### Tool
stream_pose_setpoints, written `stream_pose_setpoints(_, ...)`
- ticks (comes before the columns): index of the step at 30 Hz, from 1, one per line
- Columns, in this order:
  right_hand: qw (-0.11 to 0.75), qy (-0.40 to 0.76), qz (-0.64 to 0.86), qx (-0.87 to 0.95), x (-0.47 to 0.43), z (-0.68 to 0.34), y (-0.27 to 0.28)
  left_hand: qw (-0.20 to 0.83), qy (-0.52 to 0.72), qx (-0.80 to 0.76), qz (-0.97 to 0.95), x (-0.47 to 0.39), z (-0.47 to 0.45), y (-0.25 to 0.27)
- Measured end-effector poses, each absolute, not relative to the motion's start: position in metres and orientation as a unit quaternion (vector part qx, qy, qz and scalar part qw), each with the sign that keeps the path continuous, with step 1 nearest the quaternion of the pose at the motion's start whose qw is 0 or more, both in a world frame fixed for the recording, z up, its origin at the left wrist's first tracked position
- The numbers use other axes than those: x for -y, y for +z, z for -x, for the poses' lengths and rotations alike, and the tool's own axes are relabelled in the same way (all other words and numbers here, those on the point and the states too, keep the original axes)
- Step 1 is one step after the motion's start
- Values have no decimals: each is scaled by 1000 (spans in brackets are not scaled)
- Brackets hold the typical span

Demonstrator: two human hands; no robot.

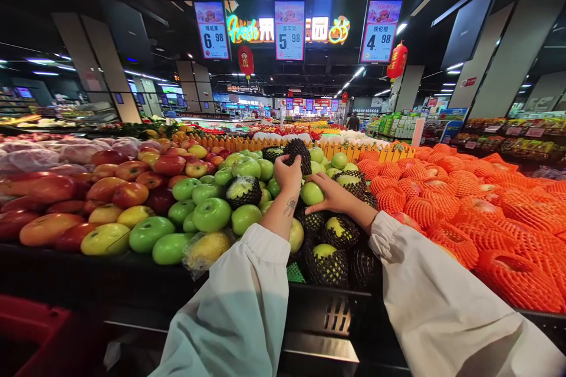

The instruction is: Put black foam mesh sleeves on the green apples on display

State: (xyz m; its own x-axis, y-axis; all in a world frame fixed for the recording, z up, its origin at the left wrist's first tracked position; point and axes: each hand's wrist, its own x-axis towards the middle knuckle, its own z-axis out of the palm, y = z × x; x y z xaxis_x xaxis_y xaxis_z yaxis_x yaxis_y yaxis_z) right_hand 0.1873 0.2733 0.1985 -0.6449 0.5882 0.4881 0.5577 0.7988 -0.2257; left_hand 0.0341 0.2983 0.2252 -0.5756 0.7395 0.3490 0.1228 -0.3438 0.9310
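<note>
My left hand [288,172] grips a piece of black foam netting [299,152], raised above the fruit pile; whether fruit is inside it I cannot tell. Close by on the right, my right hand [331,193] has its fingers round a bare green apple [312,194]. Below my hands lie several green apples in black netting [339,231]. To the left of my left wrist are loose green apples [212,214], with one netted apple [243,191] among them. A yellowish fruit in clear film [207,252] rests at the front edge.
Red and yellow apples [130,194] are heaped on the left. Fruit in orange foam nets [455,235] fills the right. A low yellow picket divider [247,144] runs behind the pile. The black display ledge [110,271] forms the front edge, with a red crate [30,330] at lower left.
</note>
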Motion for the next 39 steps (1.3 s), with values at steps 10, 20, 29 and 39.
stream_pose_setpoints(10, 276, -8, 287, 917, -267, -198, 209, 178, 710, -520, -439, -300, -28, 225)
stream_pose_setpoints(20, 234, -91, 328, 911, -282, -197, 194, 146, 730, -517, -423, -296, -26, 226)
stream_pose_setpoints(29, 226, -73, 375, 896, -278, -197, 200, 214, 773, -420, -425, -306, -33, 223)
stream_pose_setpoints(39, 598, 390, 339, 613, -265, -190, 216, 493, 688, -141, -513, -297, -50, 229)
